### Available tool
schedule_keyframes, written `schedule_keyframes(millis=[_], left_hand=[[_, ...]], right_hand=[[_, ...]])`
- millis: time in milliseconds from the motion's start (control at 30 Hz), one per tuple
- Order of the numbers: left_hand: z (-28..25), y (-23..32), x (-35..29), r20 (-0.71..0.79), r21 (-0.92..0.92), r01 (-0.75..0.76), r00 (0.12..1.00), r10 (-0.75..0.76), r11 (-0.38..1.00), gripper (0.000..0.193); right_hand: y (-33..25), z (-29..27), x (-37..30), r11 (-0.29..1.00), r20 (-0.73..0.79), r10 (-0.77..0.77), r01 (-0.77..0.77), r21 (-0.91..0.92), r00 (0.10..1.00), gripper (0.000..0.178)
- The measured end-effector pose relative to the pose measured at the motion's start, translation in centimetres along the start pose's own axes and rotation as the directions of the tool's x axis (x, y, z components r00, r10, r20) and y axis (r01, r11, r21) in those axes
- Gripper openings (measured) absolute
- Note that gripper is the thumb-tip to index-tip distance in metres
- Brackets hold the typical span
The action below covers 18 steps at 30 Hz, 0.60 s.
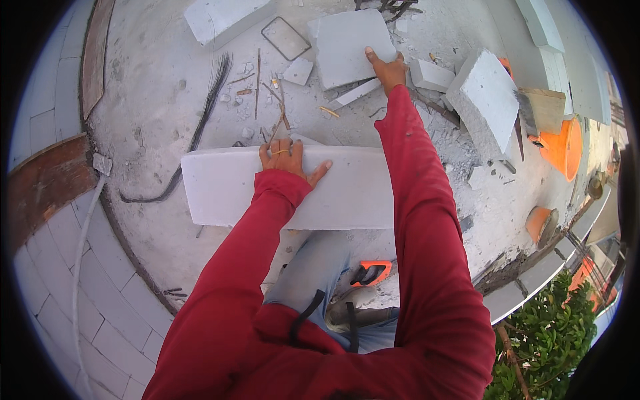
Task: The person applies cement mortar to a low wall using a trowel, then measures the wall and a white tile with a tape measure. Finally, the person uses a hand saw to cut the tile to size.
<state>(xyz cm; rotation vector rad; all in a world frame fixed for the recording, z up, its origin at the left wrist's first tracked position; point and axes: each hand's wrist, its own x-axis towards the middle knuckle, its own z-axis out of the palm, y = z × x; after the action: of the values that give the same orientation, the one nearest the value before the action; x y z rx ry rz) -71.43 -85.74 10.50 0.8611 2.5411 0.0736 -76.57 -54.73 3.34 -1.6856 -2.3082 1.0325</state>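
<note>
My left hand (pixel 288 161) lies spread on a long white lightweight concrete block (pixel 347 193), which sits crosswise in front of my legs. Its fingers reach over the far edge and the thumb points right. Farther off, my right hand (pixel 388 70) grips the near right corner of a squarish piece of block (pixel 347 47). The thumb rests on the top face, while the other fingers bend over the side and are partly hidden. An orange-handled saw (pixel 371 273) lies by my knees, its blade out of sight.
Cut blocks lie around, including a large tilted one (pixel 485 100) at right and another (pixel 223 17) at far left. Black wires (pixel 207 107), sticks and rubble litter the floor. An orange bucket (pixel 565 148) stands at right, and a grey hose (pixel 79 260) runs along the left wall.
</note>
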Motion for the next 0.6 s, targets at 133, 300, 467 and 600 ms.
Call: schedule_keyframes(millis=[133,300,467,600], left_hand=[[0.0,-0.2,-0.7,0.016,0.016,0.031,0.999,-0.031,0.999,0.088],[1.4,-0.4,-0.5,-0.138,-0.027,-0.029,0.99,0.025,0.999,0.076],[6.3,-3.2,0.1,-0.181,0.033,-0.032,0.983,0.037,0.999,0.064],[8.5,-4.2,0.8,-0.241,0.08,-0.046,0.968,0.064,0.996,0.067]], right_hand=[[-0.9,3.5,-1.6,0.983,0.046,0.091,-0.097,0.153,0.995,0.107],[-6.6,8.7,-10.2,0.997,0.08,0.045,-0.05,0.066,0.996,0.092],[-10.7,14.3,-16.7,0.954,0.402,-0.066,-0.06,0.292,0.913,0.106],[-8.7,9.9,-20.4,0.923,0.524,-0.373,0.251,0.291,0.766,0.072]])
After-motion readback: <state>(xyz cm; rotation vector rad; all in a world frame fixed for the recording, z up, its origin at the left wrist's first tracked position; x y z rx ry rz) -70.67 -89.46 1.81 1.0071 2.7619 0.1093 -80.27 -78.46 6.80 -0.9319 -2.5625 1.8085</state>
